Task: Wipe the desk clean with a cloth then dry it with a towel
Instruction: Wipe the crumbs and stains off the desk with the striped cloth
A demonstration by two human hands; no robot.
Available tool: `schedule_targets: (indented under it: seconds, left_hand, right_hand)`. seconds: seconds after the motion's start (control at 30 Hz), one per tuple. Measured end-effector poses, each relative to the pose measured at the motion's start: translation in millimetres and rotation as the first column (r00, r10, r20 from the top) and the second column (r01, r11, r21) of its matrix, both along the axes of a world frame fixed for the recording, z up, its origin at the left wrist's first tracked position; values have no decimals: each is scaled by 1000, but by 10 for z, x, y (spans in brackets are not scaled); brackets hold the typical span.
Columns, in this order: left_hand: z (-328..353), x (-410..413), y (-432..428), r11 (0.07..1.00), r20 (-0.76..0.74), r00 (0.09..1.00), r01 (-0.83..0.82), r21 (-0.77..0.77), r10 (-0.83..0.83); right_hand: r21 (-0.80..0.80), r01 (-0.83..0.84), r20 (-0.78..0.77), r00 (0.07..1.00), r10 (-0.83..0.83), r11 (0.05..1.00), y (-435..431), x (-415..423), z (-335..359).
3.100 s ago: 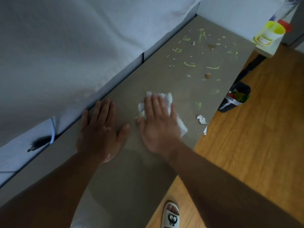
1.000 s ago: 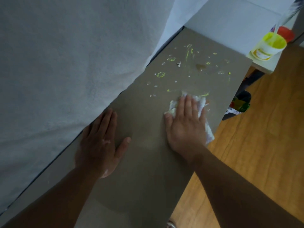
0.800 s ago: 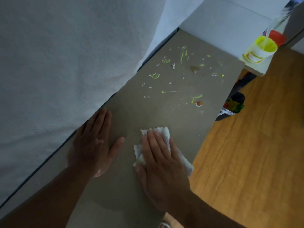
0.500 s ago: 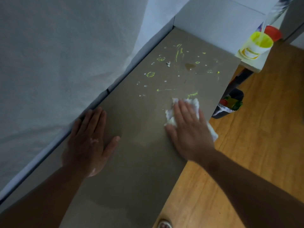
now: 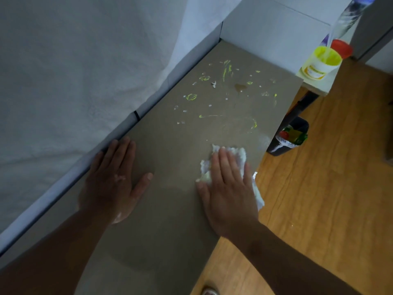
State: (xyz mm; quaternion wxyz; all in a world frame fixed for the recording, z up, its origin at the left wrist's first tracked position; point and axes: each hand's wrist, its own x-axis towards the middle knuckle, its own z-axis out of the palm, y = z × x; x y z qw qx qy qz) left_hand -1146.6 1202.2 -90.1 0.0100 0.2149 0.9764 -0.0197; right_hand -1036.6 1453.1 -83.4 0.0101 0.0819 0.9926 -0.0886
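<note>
The right hand [image 5: 228,188] pressed flat on the cloth [image 5: 238,153], left hand [image 5: 110,182] splayed on the surface [image 5: 170,241], and careless strokes risked spreading the yellow-green streaks [image 5: 225,70].

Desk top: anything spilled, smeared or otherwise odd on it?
Yes. Yellow-green smears and white flecks litter the far half of the desk, with a brown blot among them. The right hand presses the cloth short of them, so that end is not yet wiped.
</note>
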Motion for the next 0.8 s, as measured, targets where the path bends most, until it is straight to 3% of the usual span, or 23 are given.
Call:
schedule_targets:
  seconds: [0.13, 0.33, 0.47, 0.57, 0.8]
  left_hand:
    - [-4, 1, 8, 1000, -10, 1000, 0, 13, 0]
    - [22, 8, 17, 999, -24, 1000, 17, 30, -16]
    - [26, 19, 14, 997, -40, 999, 16, 74, -13]
    - [41, 35, 11, 996, -31, 999, 16, 90, -13]
    - [90, 68, 27, 989, -15, 1000, -12, 150, 15]
  right_hand:
    - [8, -85, -9, 996, 85, 996, 184, -19, 1]
    - [-11, 238, 55, 970, -238, 971, 804, -650, -28]
    - [0, 323, 104, 941, -322, 946, 604, -688, 21]
    - [18, 242, 70, 968, -242, 970, 178, -458, 46]
    - [-18, -110, 10, 994, 111, 994, -776, -77, 24]
